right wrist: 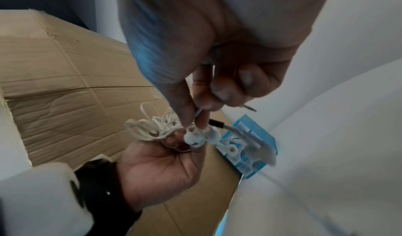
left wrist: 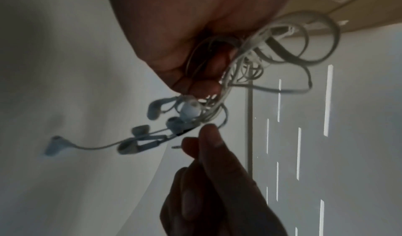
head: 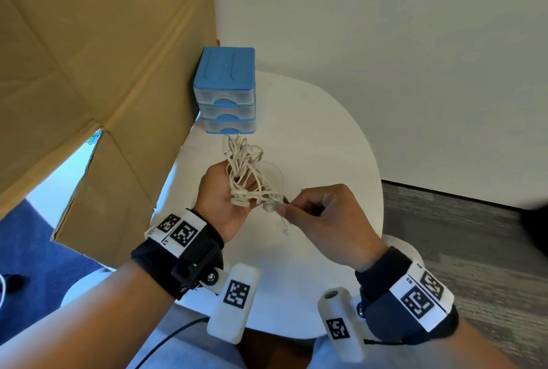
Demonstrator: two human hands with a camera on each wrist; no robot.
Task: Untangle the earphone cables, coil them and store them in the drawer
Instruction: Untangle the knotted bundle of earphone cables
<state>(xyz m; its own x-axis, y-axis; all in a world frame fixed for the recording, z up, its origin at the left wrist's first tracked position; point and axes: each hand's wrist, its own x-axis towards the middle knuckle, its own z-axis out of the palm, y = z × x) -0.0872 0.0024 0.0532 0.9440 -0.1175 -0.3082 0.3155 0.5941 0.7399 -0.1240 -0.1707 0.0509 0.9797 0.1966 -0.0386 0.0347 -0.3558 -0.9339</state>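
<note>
The left hand (head: 221, 201) is raised above the round white table (head: 320, 143), palm turned up, its fingers curled round a tangled bundle of white earphone cables (head: 246, 170). Loops of cable stand up out of the fist toward the far side, and several earbuds (left wrist: 152, 109) dangle from the near end of the bundle, seen most clearly from the left wrist. The right hand (head: 329, 214) is close beside the left, nearly touching it. Its thumb and forefinger pinch one thin strand at the edge of the tangle, right by the earbuds, while its other fingers are curled into the palm. A metal jack plug (right wrist: 250, 108) pokes out past those fingers, and a second plug with a dark sleeve (right wrist: 216, 123) lies in the tangle just below.

On the far left part of the table, against a large cardboard sheet (head: 89, 72), stands a small blue drawer unit (head: 225, 90) with three clear-fronted drawers, all closed. The bundle is held in the air just near of it, not touching the tabletop.
</note>
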